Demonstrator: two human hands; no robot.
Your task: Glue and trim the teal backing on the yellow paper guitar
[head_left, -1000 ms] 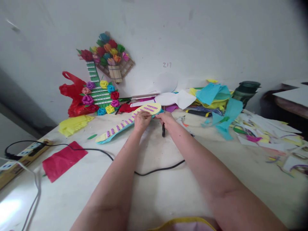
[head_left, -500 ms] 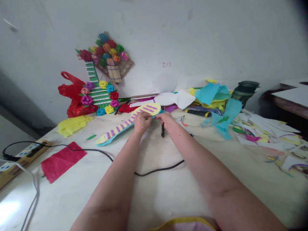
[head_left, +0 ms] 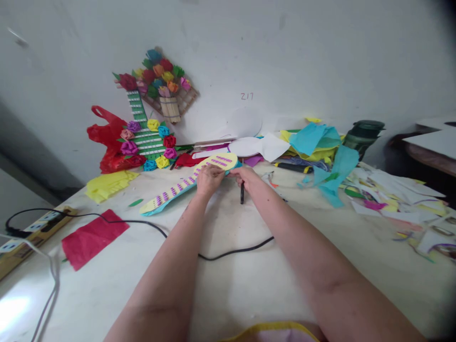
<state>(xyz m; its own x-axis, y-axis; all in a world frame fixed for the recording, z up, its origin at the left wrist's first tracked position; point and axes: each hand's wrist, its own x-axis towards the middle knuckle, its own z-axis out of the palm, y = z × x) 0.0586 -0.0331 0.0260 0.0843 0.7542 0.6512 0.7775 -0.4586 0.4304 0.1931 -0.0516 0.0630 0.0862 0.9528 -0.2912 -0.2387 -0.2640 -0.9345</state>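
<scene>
Movement is slight: the purple-striped yellow cutout point(head_left: 185, 183), over the bench point(head_left: 242, 289), has edged left, the left hand point(head_left: 209, 180) clamped near its wide end. The right hand point(head_left: 248, 178) clasps a black-handled tool point(head_left: 242, 195) beside the blue paper edge point(head_left: 238, 165), where work apparently continues.

There lay the table point(head_left: 235, 285), pale and broad! Behind it rose the wall point(head_left: 302, 61), whitish, smudged, a red 217 point(head_left: 247, 96) inked above the table's far edge. Glare point(head_left: 14, 306) struck the table's near left corner; right of the table, a second white top point(head_left: 434, 146) stood over darkness.
</scene>
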